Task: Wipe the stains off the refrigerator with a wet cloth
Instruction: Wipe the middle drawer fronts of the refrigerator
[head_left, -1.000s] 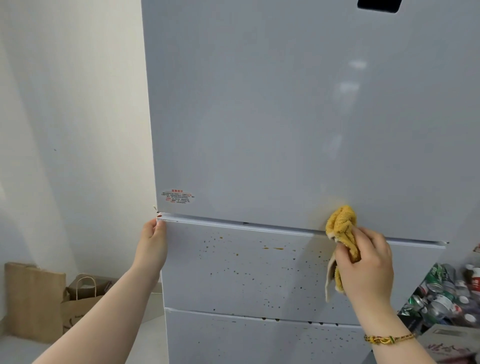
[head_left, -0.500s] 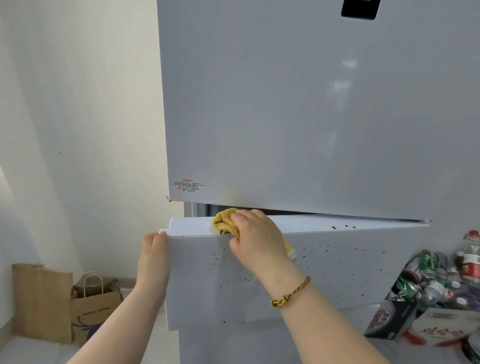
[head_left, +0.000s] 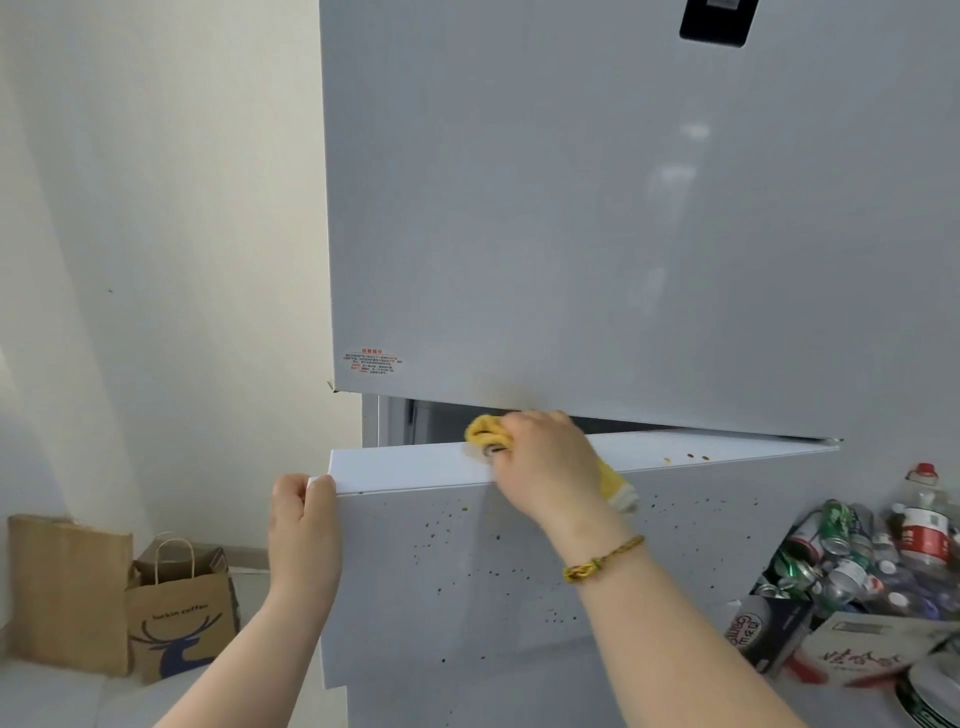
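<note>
Head view: yellow cloth (head_left: 485, 434) atop open drawer (head_left: 467, 597), contents unseen.

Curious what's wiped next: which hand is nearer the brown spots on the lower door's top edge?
Right. The right hand, holding the cloth, is left of the spots; the left hand grips the door at its far corner.

Pale wall (head_left: 156, 234); paper bags (head_left: 176, 613) on floor.

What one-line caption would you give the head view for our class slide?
Left hand holds the open middle fridge door while right hand presses a yellow cloth to its top edge.
</note>
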